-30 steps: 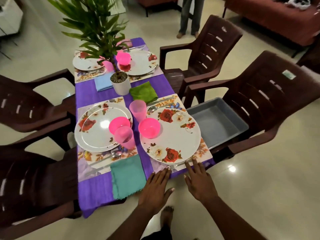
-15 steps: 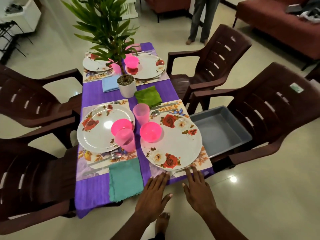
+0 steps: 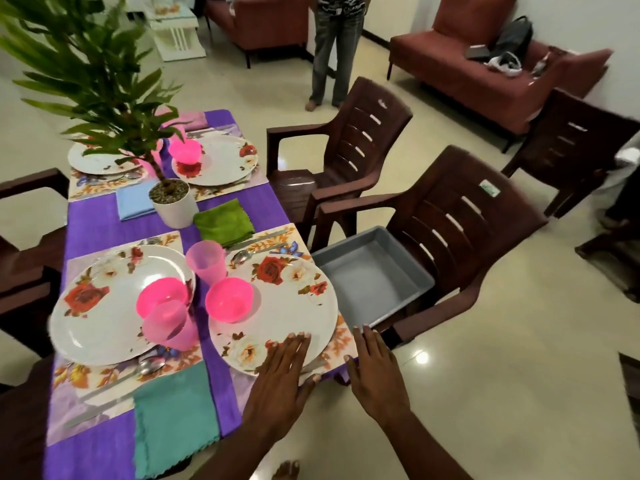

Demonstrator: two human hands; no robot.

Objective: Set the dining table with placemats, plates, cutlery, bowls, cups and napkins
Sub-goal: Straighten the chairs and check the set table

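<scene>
1. Our left hand (image 3: pixel 282 382) lies flat w/ straight fingers on the near rim of the near-right plate (image 3: pixel 277 306); it grasps nothing.
2. Our right hand (image 3: pixel 375 370) is released too, fingers straight, at the surface corner beside that plate's placemat (image 3: pixel 341 342). Can't tell if it touches the mat edge or hovers just off it.
3. Step in hand, as we judge it: squaring up this last setting. To do it well, we'd press lightly w/ flat fingers and slide plate + mat together, keeping the mat's edge parallel to the purple cloth (image 3: pixel 104 223) and back from the corner.
4. We'd go slowly: the pink bowl (image 3: pixel 228 299) sits on the plate and the pink cup (image 3: pixel 206 262) stands just beside it, so a jerk could tip them.
5. The rest looks laid: four settings, green napkin (image 3: pixel 223 221) and teal napkin (image 3: pixel 175 414) out, grey tray (image 3: pixel 370 271) on the chair holding nothing.
6. Hard to see: cutlery near our left hand is mostly hidden under it; the far-left setting is screened by the plant (image 3: pixel 104 91); the pink napkin at the far end is blurred.
</scene>
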